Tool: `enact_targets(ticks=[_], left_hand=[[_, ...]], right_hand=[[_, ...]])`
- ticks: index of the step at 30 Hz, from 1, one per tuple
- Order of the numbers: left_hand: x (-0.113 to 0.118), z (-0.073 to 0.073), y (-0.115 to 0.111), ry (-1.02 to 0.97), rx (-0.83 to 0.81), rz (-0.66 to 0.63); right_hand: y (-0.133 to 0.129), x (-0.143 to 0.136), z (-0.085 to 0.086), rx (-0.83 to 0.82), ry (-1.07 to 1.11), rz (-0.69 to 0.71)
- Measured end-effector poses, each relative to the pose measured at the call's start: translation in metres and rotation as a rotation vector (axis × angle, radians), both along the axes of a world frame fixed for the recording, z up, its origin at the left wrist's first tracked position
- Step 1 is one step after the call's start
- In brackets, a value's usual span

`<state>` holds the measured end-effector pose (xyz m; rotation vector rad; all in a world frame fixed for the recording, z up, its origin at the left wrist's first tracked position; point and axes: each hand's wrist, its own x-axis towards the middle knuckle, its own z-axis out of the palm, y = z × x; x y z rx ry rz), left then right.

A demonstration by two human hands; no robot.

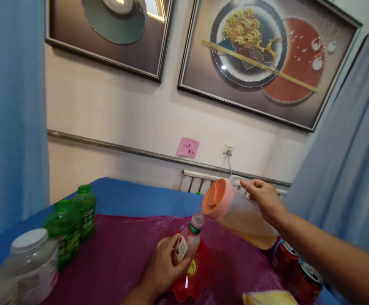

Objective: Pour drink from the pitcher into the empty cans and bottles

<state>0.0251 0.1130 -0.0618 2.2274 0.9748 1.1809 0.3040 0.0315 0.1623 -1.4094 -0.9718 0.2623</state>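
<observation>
My left hand [165,262] is wrapped round a small clear bottle [194,237] with a green neck band and a white label; its mouth is uncapped. Beneath the bottle lies a red scalloped dish [200,271] with a yellow emblem. My right hand [263,199] grips the handle of a translucent pitcher [244,216] with an orange lid [218,198]. The pitcher is tipped to the left, its lid just above the bottle's mouth. Yellowish liquid rests along its lower side. Whether any liquid is flowing I cannot tell.
Two green bottles [84,209] and white-lidded jars [30,262] line the left side. Red cans [305,281] and a yellow cloth-like item [270,298] are at the lower right. A purple sheet [117,241] covers part of the blue tabletop [124,197]. Blue curtains hang on both sides.
</observation>
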Motion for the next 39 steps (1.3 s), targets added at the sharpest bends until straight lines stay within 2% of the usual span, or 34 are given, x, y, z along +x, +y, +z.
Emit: enact_targets(ticks=[11, 23, 39], left_hand=[[0.0006, 0.0088, -0.0034, -0.020, -0.025, -0.014], [0.0004, 0.0011, -0.0006, -0.024, 0.025, 0.008], [-0.0004, 0.0046, -0.0020, -0.029, -0.020, -0.006]], right_hand=[[0.0006, -0.0004, 0.0001, -0.007, -0.005, -0.002], [0.0007, 0.0032, -0.0030, -0.010, -0.013, -0.003], [0.0017, 0.0003, -0.0004, 0.007, -0.044, -0.005]])
